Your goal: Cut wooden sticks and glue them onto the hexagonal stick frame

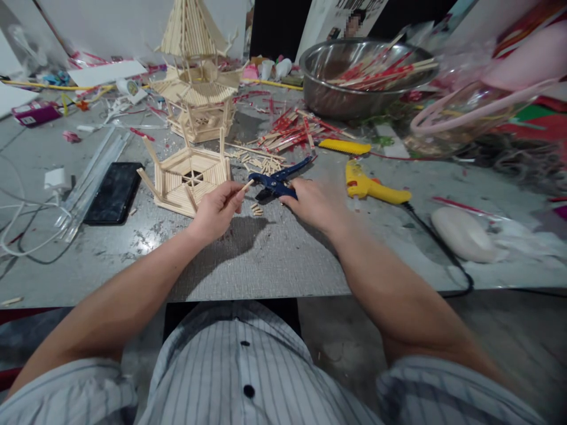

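My left hand [218,208] pinches a thin wooden stick [248,185], its tip pointing at the jaws of a blue hand cutter [277,182]. My right hand [316,203] is closed round one handle of that cutter; its outer fingers are blurred. Just behind my left hand lies a hexagonal wooden stick frame [177,183] with short upright posts and a spoked centre. Several cut stick pieces [257,209] lie on the table between my hands, and a larger pile of short pieces [259,159] spreads behind the cutter.
A tiered stick pagoda [195,77] stands at the back. Near it are red-wrapped chopsticks [287,130] and a steel bowl [319,97]. A yellow glue gun [376,188] and yellow-handled knife [345,146] lie right; a black phone [114,193] and white cables lie left.
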Demonstrator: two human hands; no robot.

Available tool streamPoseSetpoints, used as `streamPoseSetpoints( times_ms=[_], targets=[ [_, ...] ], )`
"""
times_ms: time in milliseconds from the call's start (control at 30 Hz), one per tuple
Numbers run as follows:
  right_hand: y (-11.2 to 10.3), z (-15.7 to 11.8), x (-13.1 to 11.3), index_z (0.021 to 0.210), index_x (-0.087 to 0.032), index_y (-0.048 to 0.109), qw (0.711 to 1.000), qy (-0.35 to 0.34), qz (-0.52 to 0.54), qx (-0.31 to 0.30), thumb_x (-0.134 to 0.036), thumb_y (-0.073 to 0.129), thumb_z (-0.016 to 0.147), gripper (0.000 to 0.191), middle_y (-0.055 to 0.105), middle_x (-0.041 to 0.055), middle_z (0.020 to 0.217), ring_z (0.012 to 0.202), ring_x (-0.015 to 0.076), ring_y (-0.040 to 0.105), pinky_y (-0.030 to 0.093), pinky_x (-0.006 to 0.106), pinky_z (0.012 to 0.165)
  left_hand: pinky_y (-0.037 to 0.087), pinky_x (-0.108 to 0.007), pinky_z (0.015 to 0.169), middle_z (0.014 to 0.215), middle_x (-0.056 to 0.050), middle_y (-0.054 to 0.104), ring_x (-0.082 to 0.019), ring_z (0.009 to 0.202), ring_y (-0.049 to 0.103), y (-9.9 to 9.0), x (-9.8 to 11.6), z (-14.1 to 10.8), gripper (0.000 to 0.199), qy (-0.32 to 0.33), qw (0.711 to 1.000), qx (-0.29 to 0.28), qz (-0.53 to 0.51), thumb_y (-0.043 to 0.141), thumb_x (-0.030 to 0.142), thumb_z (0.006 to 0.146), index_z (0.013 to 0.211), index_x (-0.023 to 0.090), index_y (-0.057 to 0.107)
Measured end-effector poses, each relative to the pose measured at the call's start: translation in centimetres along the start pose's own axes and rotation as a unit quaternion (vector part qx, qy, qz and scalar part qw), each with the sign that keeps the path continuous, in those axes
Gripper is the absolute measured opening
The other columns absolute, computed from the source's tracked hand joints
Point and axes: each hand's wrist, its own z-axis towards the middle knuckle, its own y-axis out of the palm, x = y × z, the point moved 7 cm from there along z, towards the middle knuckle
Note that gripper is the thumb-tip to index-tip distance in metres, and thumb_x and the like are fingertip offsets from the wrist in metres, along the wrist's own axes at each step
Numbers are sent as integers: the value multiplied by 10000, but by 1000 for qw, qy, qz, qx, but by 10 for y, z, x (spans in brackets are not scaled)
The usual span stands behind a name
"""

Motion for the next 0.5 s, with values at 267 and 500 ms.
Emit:
streamPoseSetpoints(
  times_ms=[267,500],
  targets=[
    [-17,1,12,1032,-180,624,980,45,134,138,-471,481,898,351,696,140,918,826,282,645,455,383,673,397,-206,493,672,-7,585,-73,516,450,-3,-5,1,277,3,999,38,-7,483,424,916,833,177,574],
    [-31,-10,4,1052,-227,553,900,-42,406,151,-647,364,896,487,654,80,887,792,215,620,465,347,646,498,-355,930,1127,-126,611,-173,1056,597,-10,9,2,263,143,983,70,88,487,379,927,838,163,607]
  ],
)
